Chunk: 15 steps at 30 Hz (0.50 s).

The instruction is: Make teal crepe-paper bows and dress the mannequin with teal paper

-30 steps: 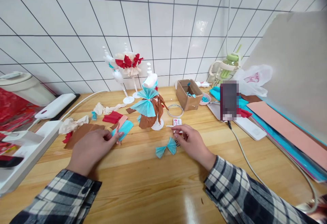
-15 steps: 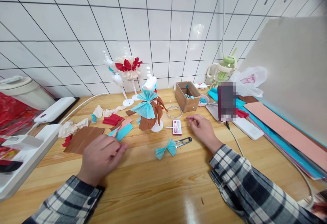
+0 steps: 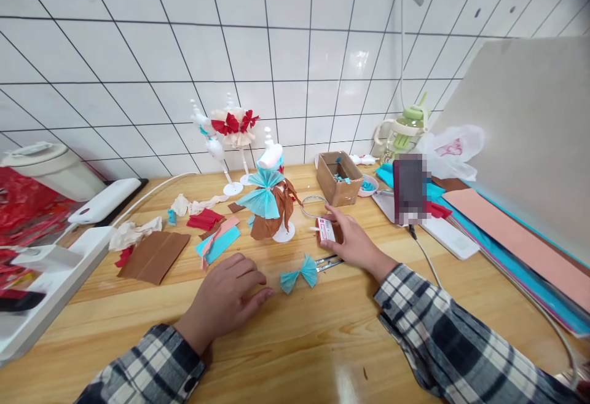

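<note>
I have my right hand [image 3: 354, 239] at a small labelled box [image 3: 325, 230], thumb and fingers clamped on it, in front of the cardboard carton [image 3: 335, 190]; gripping it seems the step in hand, and I judge the next move needs a steady pinch, clear of the blue bow [image 3: 308, 271]. My left hand [image 3: 230, 293] is empty, fingers apart from thumb. The label's red print is too small to read

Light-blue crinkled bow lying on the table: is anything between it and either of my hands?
Nothing visible stands between your left hand and the light-blue crinkled bow. However, a silver metal tool lies between the bow and your right hand, which grips a small white-and-red box.
</note>
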Tool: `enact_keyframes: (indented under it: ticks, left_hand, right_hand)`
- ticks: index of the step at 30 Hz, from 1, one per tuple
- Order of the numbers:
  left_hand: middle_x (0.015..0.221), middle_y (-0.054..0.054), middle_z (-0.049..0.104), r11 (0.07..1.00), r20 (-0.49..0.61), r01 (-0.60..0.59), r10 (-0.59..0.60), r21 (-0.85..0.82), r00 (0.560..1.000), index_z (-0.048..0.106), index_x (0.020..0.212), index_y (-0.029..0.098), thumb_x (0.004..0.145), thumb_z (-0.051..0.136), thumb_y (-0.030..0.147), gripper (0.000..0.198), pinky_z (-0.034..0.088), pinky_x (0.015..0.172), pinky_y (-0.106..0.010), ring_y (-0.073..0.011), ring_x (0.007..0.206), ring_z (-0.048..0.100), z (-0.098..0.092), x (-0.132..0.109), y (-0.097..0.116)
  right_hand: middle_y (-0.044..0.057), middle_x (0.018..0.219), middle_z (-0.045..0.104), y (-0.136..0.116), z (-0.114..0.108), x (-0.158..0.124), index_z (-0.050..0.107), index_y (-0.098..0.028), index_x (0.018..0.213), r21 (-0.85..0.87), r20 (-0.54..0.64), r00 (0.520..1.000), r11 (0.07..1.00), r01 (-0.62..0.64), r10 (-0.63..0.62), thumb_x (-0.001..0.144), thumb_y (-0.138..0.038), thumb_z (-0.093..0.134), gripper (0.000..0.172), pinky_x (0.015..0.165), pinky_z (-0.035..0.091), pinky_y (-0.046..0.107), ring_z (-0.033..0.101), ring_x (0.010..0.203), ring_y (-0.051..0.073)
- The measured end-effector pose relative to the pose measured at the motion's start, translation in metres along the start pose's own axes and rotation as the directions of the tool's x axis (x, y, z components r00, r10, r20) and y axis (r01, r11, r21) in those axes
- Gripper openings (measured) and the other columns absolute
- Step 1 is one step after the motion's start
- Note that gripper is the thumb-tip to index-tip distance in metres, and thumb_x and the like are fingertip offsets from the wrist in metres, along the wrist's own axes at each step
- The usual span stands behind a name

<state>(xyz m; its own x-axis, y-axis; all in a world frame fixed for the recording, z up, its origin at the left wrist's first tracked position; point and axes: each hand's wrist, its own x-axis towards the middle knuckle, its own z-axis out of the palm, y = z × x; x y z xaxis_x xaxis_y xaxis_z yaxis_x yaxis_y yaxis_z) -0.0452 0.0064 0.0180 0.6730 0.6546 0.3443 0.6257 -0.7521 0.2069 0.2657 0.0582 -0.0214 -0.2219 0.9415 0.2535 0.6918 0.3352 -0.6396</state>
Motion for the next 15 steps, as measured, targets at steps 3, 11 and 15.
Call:
enact_keyframes:
  ticks: [3, 11, 15]
  left_hand:
    - [0.077, -0.004, 0.064, 0.999, 0.005, 0.043, -0.043, -0.018, 0.999, 0.065, 0.082, 0.021, 0.087, 0.055, 0.033, 0.016, 0.043, 0.069, -0.033, -0.0192, 0.076, 0.055, 0.002, 0.001, -0.003]
    - [0.08, -0.004, 0.066, 0.995, 0.035, 0.08, -0.078, -0.062, 0.996, 0.066, 0.082, 0.021, 0.09, 0.05, 0.029, 0.019, 0.045, 0.073, -0.032, -0.0179, 0.079, 0.058, 0.003, 0.004, -0.013]
    - [0.077, -0.003, 0.066, 0.995, -0.015, 0.082, -0.083, -0.053, 0.996, 0.066, 0.081, 0.02, 0.089, 0.051, 0.027, 0.018, 0.045, 0.072, -0.031, -0.0176, 0.078, 0.058, 0.003, 0.001, -0.019]
  right_hand:
    - [0.009, 0.126, 0.058, 0.012, -0.005, 0.0, 0.03, -0.025, 0.143, 0.124, -0.022, 0.997, 0.99, -0.068, 0.071, 0.076, -0.041, 0.069, 0.078, 0.099, 0.039, 0.045, 0.052, 0.116, 0.027]
    - [0.009, 0.11, 0.064, 0.009, -0.017, 0.003, 0.038, -0.022, 0.135, 0.659, 0.011, 0.968, 0.726, -0.195, 0.25, 0.078, -0.051, 0.064, 0.069, 0.086, 0.049, 0.04, 0.061, 0.1, 0.022]
    - [0.009, 0.109, 0.06, 0.007, -0.019, 0.003, 0.042, -0.021, 0.131, 0.612, -0.154, 0.953, 0.782, -0.114, 0.26, 0.076, -0.051, 0.066, 0.067, 0.088, 0.049, 0.039, 0.059, 0.101, 0.022]
